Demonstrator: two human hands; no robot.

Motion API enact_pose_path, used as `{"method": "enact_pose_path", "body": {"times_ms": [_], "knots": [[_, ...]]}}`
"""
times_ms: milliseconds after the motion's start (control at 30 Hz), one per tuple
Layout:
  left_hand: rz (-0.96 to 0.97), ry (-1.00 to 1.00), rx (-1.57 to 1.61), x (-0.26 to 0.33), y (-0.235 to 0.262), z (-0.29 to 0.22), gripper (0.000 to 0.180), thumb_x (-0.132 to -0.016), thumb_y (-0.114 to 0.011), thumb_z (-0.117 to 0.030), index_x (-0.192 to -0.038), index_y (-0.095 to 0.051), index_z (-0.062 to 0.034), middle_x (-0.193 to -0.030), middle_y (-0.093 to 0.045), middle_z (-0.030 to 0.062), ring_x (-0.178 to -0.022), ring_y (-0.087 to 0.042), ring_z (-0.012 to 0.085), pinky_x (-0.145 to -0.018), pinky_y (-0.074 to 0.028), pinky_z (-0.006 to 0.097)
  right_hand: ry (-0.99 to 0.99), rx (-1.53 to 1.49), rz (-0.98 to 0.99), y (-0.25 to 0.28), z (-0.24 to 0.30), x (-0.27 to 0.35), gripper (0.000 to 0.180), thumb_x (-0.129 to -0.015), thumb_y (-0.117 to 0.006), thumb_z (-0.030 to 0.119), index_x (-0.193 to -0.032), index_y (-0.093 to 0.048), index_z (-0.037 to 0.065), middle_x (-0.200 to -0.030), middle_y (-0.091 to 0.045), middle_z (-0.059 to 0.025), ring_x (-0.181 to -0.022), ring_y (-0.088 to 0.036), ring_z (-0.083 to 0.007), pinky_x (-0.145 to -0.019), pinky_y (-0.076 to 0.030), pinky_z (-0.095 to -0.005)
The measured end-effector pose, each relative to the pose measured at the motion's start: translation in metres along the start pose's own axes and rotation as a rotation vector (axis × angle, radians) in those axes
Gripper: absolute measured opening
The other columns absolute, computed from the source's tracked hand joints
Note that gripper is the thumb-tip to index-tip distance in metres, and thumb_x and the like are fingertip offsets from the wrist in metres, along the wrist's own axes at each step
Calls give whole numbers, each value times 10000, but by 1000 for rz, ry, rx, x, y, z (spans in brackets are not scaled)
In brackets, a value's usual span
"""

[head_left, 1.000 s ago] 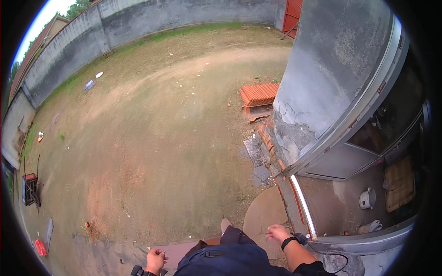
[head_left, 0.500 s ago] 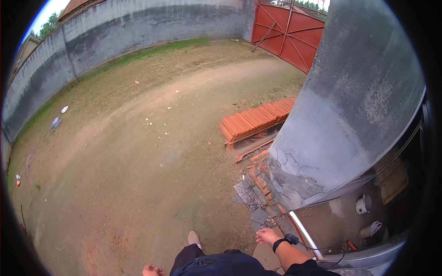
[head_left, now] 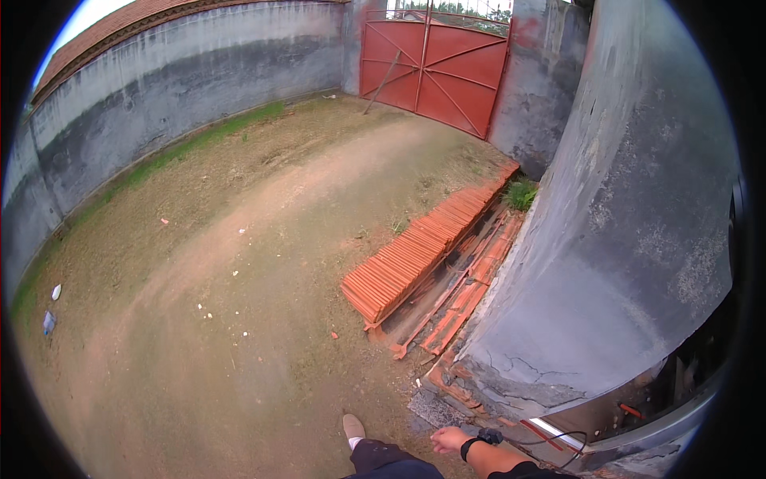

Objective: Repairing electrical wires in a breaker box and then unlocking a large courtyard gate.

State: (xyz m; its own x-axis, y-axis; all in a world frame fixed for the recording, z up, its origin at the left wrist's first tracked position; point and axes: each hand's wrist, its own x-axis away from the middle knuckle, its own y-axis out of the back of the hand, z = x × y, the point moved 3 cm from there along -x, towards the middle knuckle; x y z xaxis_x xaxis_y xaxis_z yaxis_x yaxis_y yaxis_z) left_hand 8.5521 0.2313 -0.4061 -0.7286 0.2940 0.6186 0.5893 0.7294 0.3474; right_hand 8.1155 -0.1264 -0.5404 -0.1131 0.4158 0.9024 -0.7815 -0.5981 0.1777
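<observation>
My right hand (head_left: 448,440) hangs low in front of me, over the ground beside the broken stone edging. Its fingers look loosely curled together, and I see nothing in them. A black band (head_left: 469,448) circles that wrist, and a small dark device (head_left: 490,436) sits by it with a black cable running off to the right. My left hand is out of view. One beige shoe (head_left: 352,425) steps forward on the dirt. Nearest to the right hand lies a flat grey slab (head_left: 437,409) at the foot of the wall.
A long row of orange roof tiles (head_left: 415,259) lines the right side, with more orange pieces (head_left: 471,291) beside it. The grey plastered wall (head_left: 590,279) rises close on my right. Far ahead stands a red metal gate (head_left: 447,76), propped by a pole (head_left: 384,80).
My view has swung right and forward, bringing the gate and full tile row in. My left hand and the white buckets have left view. The right hand stays low.
</observation>
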Motion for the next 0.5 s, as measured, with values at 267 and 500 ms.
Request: {"method": "enact_pose_path", "body": {"times_ms": [267,500], "knots": [[-3,74,-235,-128,-26,-96,175,-890,-576,-145,-842,-635,13,-651,-619,75,-572,-573,149,-495,-438,292,129,76,113,-33,297,-80,326,-921,-583,266,-1135,-611,22,-940,-656,-61,-768,-657,-151,-654,-536,-278],[77,75,-341,-320,-57,-223,189,-903,-573,-150,-803,-616,5,-636,-605,65,-547,-554,150,-498,-450,290,195,30,65,-51,489,-164,348,-930,-584,280,-1175,-590,32,-1022,-650,-57,-836,-666,-154,-706,-546,-290]]}}
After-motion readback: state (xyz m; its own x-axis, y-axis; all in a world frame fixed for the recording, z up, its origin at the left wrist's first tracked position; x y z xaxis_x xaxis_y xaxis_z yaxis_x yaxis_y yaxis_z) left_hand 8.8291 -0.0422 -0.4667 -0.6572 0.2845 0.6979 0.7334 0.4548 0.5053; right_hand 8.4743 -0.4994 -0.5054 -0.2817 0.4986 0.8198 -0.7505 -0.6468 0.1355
